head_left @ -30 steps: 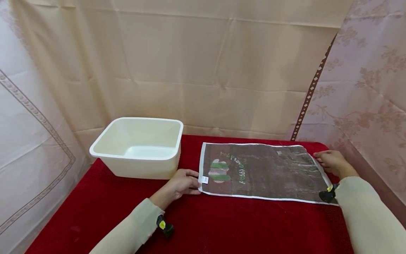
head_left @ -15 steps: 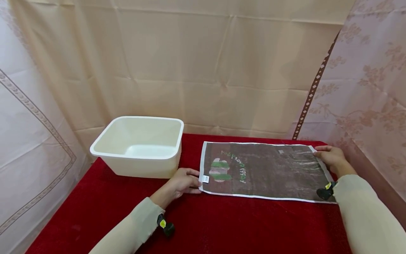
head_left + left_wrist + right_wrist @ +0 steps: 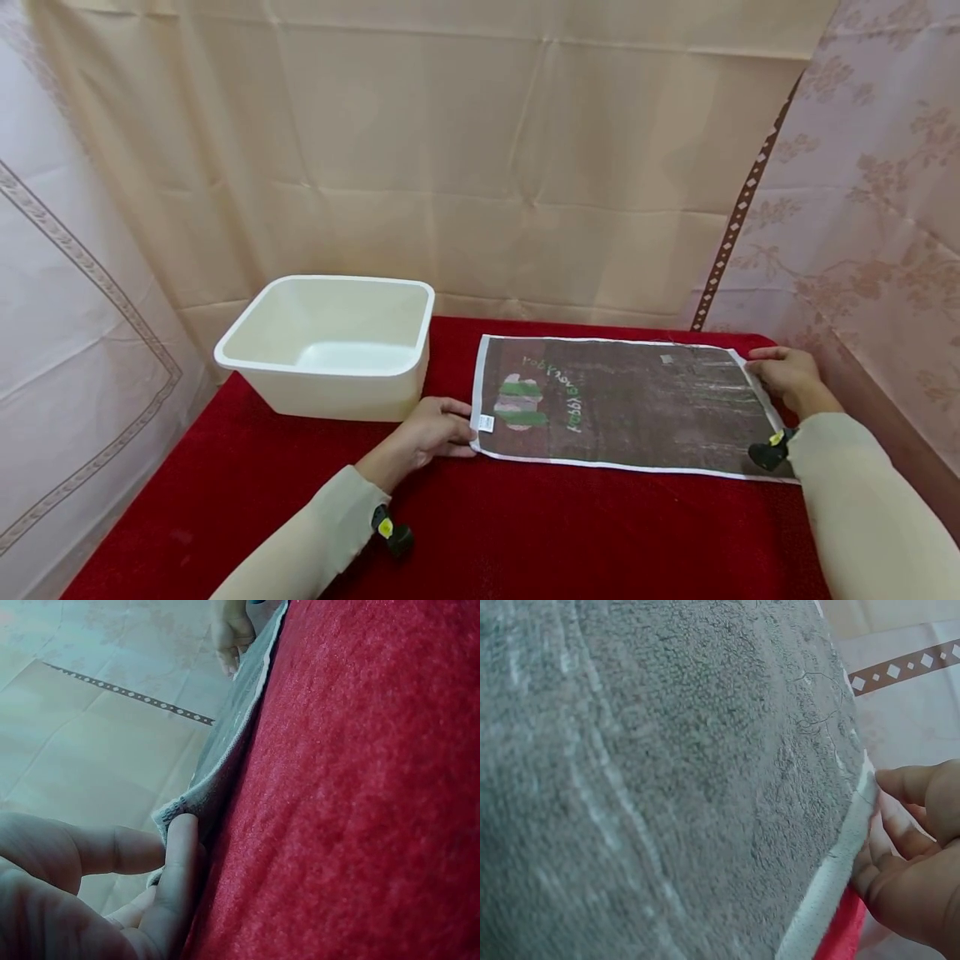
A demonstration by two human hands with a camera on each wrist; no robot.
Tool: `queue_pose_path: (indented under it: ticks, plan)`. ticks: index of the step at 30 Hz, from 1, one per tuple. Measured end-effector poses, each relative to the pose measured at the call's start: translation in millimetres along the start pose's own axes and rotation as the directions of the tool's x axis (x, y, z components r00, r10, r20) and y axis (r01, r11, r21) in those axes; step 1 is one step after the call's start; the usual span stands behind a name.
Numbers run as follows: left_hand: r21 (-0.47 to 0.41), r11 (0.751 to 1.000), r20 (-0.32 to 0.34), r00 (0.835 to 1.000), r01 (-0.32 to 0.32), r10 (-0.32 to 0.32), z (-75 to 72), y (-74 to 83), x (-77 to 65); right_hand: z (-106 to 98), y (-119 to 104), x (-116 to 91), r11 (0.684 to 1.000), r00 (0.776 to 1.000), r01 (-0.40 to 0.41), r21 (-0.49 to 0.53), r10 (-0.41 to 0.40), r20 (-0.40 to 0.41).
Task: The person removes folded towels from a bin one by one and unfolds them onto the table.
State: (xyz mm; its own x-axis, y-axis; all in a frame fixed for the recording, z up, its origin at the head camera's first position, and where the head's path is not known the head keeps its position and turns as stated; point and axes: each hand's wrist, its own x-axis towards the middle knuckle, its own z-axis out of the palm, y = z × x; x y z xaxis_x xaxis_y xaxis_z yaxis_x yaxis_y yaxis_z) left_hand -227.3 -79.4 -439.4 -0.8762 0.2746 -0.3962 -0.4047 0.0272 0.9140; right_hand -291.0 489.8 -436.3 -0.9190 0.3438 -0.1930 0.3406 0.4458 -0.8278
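Note:
A grey-brown towel [image 3: 622, 404] with a white border lies spread flat, a green and pale print with lettering near its left end. A small white tag [image 3: 486, 423] sits at its left edge. My left hand [image 3: 431, 433] pinches the near left corner; in the left wrist view that towel corner [image 3: 176, 810] is between thumb and fingers, slightly lifted. At the far right corner, my right hand [image 3: 787, 377] holds the white-edged side. The right wrist view shows the thumb at the towel's edge [image 3: 844, 844] and the other fingers partly hidden beneath it.
A cream plastic basin [image 3: 382, 392] stands left of the towel, just beyond my left hand. Red cloth [image 3: 570, 533] covers the table. A beige curtain [image 3: 480, 167] hangs behind, with patterned drapes [image 3: 885, 208] at the right side.
My right hand has shifted slightly away, and the towel's far right corner has moved a little to the right with it. The left hand and basin look the same.

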Motion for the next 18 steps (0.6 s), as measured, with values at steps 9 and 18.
queue_pose_path:
  ticks: [9, 18]
  plan:
    - [0.006, 1.000, -0.023, 1.000, 0.002, -0.002, 0.4, 1.0, -6.5, -1, -5, -11, 0.995, 0.996, 0.089, -0.038, -0.088, 0.024]
    - [0.185, 0.979, -0.047, 0.994, -0.091, 0.101, 1.3, 5.9, -26.3, 19, -34, -51, 0.908, 0.950, 0.312, -0.281, -0.299, 0.086]
